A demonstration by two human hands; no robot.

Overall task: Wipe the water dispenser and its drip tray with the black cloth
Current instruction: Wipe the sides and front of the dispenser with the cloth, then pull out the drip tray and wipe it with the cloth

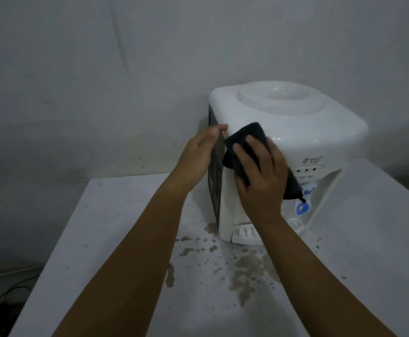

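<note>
Body-wiping step: right hand (259, 176), fingers flat and spread, presses black cloth (244, 144) on water dispenser (296, 132) front-left corner, near surface's back edge. Left hand (198, 156) fingers straight, steadying side. Drip tray (243, 233) looks unwiped; next move probably downward.

both my forearms are showing bare right up to the frame's bottom edge, and my left hand (200, 152) and right hand (259, 176) are wearing nothing visible.
</note>
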